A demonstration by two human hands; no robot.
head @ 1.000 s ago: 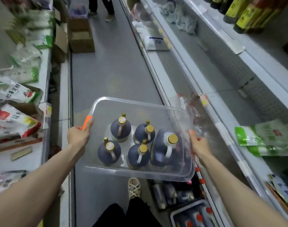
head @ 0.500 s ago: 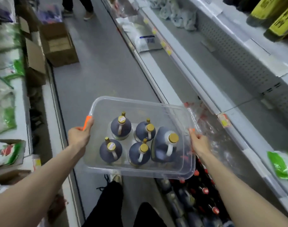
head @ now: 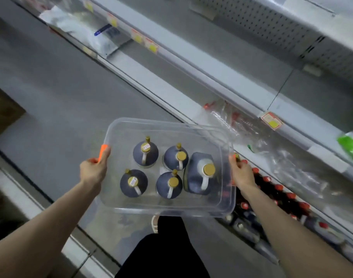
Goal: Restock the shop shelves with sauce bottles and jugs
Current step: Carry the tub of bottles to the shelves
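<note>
Both hands are clamped on the rectangular clear-plastic tub [head: 171, 125]. The left hand [head: 93, 171] curls over its left rim at an orange grip [head: 103, 151], and the right hand [head: 242, 174] grips the right rim. Inside stand glossy dark jugs [head: 145, 155] with gold caps: four round ones, and a bigger, squarer jug [head: 198, 177] on the right. A white metal shelf [head: 221, 85] runs along the right.

A shop aisle: long white shelves [head: 191, 63] with perforated back panels run along the right, price tags [head: 271, 121] clipped to their edges, red-capped sauce bottles [head: 280, 197] ranked on the lowest tier.
</note>
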